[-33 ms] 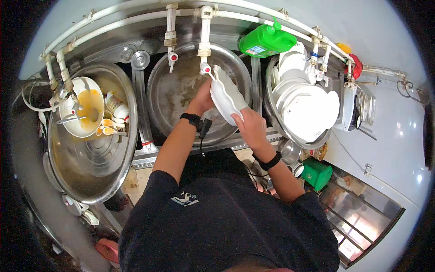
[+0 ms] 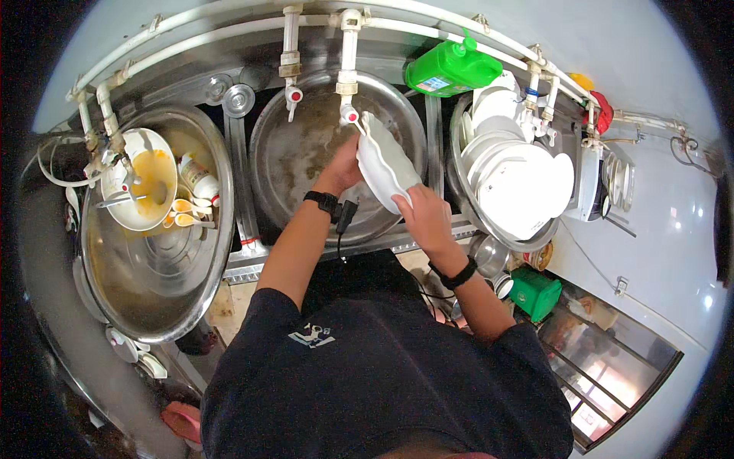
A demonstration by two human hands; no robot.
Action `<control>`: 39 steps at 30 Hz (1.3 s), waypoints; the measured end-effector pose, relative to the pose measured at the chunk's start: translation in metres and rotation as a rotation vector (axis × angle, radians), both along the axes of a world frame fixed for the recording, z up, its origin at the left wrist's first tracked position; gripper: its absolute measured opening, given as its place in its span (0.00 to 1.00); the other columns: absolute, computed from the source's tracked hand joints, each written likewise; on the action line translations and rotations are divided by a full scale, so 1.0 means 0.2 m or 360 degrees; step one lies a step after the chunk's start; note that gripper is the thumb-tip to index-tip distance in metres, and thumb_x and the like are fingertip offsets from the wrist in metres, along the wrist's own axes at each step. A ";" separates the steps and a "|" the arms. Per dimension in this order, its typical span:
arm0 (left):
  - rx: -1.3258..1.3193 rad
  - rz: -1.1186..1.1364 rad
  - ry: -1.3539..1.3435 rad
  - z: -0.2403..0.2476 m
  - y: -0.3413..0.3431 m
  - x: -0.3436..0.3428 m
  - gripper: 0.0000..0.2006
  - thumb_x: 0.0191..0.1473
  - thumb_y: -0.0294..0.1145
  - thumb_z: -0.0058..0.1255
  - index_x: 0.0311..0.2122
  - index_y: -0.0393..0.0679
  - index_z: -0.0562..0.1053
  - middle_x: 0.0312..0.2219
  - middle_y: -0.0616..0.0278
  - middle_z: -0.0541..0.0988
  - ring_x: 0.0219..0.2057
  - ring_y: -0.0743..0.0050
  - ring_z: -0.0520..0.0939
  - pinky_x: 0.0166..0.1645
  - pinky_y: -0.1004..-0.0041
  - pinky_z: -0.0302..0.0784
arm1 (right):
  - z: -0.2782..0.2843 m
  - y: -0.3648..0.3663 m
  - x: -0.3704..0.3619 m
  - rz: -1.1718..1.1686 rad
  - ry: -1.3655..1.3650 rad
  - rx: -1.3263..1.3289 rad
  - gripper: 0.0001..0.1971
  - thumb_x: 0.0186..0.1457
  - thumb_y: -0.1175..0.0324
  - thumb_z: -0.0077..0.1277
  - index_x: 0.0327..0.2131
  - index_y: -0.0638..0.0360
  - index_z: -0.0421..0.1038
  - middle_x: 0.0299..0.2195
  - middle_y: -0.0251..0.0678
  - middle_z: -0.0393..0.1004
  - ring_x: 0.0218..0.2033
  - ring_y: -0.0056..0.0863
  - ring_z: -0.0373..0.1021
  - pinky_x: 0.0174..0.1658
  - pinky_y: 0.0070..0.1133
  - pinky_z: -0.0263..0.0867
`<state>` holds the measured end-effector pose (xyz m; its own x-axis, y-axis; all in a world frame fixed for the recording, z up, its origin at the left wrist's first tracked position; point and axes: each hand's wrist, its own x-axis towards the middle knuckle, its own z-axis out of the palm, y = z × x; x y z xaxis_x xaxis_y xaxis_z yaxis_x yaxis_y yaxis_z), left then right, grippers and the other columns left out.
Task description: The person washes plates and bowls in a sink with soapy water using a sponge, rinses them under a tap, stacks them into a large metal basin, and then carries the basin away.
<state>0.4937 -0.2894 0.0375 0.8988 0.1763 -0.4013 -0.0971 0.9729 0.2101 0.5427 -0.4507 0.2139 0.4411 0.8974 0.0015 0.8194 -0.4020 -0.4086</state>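
Observation:
A white wavy-rimmed plate [image 2: 386, 164], tilted steeply on its edge, is held over the round metal basin [image 2: 262, 187] in the middle, close under a white tap with a red knob [image 2: 351, 118]. My right hand [image 2: 427, 220] grips its near rim, thumb on the side facing me. At its left side is my left hand [image 2: 345, 164], closed against the plate; the plate and the hand's turn hide most of those fingers. Murky water and brownish patches show in the basin. A second tap [image 2: 293, 96] hangs over the basin's far side.
Left, a metal basin [image 2: 222, 252] holds a white bowl [image 2: 115, 183] with yellow-orange residue, a white bottle [image 2: 200, 182] and several spoons. Right, white plates [image 2: 527, 187] are piled in another basin [image 2: 454, 145]. A green pump jug [image 2: 453, 70] stands behind. White pipes [image 2: 252, 28] cross the wall.

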 end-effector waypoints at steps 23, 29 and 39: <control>0.0418 0.0596 0.0867 0.11 0.12 -0.67 0.30 0.49 0.16 0.42 0.59 0.43 0.60 0.48 0.56 0.72 0.47 0.60 0.76 0.47 0.63 0.78 | -0.59 0.07 0.08 -0.0571 0.1348 0.0432 0.33 0.55 0.68 0.54 0.62 0.63 0.53 0.62 0.45 0.55 0.63 0.40 0.54 0.60 0.32 0.59; 0.0611 0.0852 0.0711 0.19 0.10 -0.65 0.33 0.46 0.12 0.45 0.60 0.44 0.57 0.49 0.52 0.71 0.50 0.51 0.75 0.53 0.57 0.75 | -1.12 0.24 0.34 -0.0667 0.2444 0.0304 0.22 0.53 0.72 0.56 0.52 0.67 0.67 0.47 0.42 0.74 0.49 0.36 0.71 0.55 0.29 0.66; 0.0841 0.1047 0.1316 -0.01 0.11 -0.69 0.23 0.56 0.23 0.52 0.57 0.36 0.62 0.50 0.55 0.72 0.49 0.64 0.75 0.52 0.69 0.70 | -0.86 0.66 0.26 -0.0982 0.2564 0.0359 0.19 0.45 0.81 0.51 0.45 0.68 0.70 0.38 0.40 0.76 0.37 0.36 0.75 0.41 0.31 0.73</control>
<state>0.3550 -0.2668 0.0364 0.0744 0.8272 -0.5570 -0.1923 0.5599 0.8059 0.5941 -0.3181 0.0425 0.3752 0.6549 -0.6560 -0.6696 -0.2979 -0.6804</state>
